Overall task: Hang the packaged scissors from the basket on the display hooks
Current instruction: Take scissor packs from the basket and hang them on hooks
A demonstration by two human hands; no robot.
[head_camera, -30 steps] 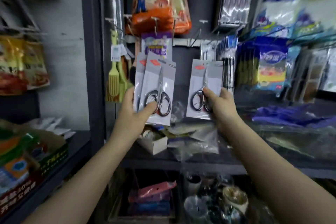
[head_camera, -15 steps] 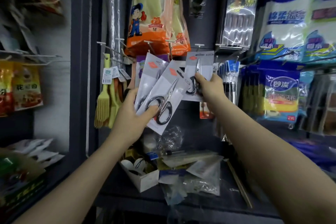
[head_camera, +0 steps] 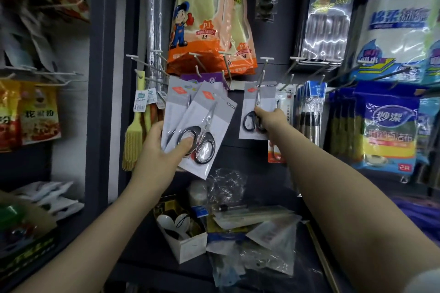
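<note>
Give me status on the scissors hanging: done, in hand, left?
Done: no scissors pack hangs free of a hand yet. In hand: the right hand holds one grey-and-white carded scissors pack at a white display hook; whether it is threaded is unclear. Left: the left hand grips two more carded scissors packs. The basket is out of view.

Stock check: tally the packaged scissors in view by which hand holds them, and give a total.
Left hand: 2 scissor packs, a front pack overlapping a back pack
Right hand: 1 scissor pack, its top at a display hook
Total: 3 packs
</note>
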